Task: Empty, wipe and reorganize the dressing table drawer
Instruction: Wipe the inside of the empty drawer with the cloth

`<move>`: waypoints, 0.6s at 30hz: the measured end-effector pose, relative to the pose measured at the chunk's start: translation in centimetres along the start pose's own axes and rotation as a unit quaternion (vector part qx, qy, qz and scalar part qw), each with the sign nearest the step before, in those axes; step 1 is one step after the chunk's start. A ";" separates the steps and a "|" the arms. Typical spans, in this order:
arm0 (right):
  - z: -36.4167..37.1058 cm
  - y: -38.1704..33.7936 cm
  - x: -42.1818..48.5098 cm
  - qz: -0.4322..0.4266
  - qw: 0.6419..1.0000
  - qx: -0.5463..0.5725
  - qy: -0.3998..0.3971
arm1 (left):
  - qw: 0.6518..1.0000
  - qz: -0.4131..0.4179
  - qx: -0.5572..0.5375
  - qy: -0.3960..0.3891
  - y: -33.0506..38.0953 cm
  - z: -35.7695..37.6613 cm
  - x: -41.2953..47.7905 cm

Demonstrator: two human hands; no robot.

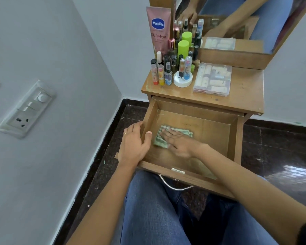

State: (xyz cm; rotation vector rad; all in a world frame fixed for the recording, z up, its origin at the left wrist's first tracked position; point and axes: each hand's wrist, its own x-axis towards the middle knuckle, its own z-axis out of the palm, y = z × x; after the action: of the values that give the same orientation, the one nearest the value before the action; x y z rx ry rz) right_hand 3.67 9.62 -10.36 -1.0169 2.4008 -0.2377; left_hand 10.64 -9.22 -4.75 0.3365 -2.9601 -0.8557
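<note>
Drawer (210,135) of a wooden dressing table, pulled out from under the front edge of the counter (242,96) and over a lap in blue jeans (152,209). On the drawer bottom, toward the left wall, a folded green checked cloth (185,132). Right hand (178,141) flat on the cloth, fingers straight and slightly spread, pressing it to the wood. Left hand (133,144) gripping the drawer's left wall, thumb inside, fingers curled over the outside, a ring (125,133) on one finger. Curved metal handle (173,186) below the drawer's front panel.

Crowded into the back left corner of the counter: a tall pink Vaseline tube (159,27) standing upright, a lime-green cylinder (183,47), and small bottles and lipsticks too tightly packed to count. Round white jar (182,81) at the front of that cluster. Just beside the jar, toward the middle of the counter, a clear plastic box (212,79) of pale tubes. Mirror (237,23) along the back edge, reflecting both arms and the box. Switch panel (26,108) on the grey wall at left.
</note>
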 end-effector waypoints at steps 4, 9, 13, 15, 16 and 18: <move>0.5 3.4 -2.9 0.003 1.000 0.017 -0.001 | 1.000 0.003 -0.001 0.005 -0.1 0.2 0.0; -1.4 4.6 -0.2 0.047 0.998 0.023 0.017 | 1.000 0.010 0.009 0.000 -0.3 0.4 0.1; -2.4 3.4 3.3 0.074 0.997 0.024 0.025 | 1.000 0.012 0.014 -0.003 -0.2 0.4 0.2; -2.5 2.4 4.4 0.077 0.996 0.025 0.027 | 1.000 0.012 0.016 -0.003 -0.2 0.4 0.1; -2.6 2.0 4.8 0.079 0.996 0.025 0.026 | 1.000 0.012 0.018 -0.002 -0.1 0.4 0.1; -2.8 1.7 5.3 0.080 0.996 0.026 0.025 | 1.000 0.010 0.021 -0.003 -0.1 0.4 0.1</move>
State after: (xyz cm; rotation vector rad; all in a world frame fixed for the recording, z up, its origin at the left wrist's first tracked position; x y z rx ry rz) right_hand -1.91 6.93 -10.69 -0.7998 2.4924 -0.2692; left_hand 10.47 -9.12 -5.12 0.3045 -2.9860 -0.7950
